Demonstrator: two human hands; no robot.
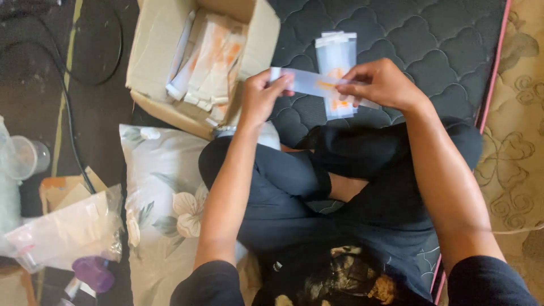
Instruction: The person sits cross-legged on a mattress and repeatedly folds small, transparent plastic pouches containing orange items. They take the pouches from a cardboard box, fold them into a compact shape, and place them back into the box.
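Note:
I sit cross-legged on a dark quilted mattress. My left hand and my right hand hold between them a long, clear plastic sleeve with an orange mark, one hand at each end. Just beyond it, a small stack of similar clear sleeves lies on the mattress. An open cardboard box at my left front holds several white and orange flat packets.
A floral pillow lies by my left knee. On the dark floor at left are a clear plastic cup, a plastic bag, a purple cap and a black cable. A beige patterned cloth borders the right side.

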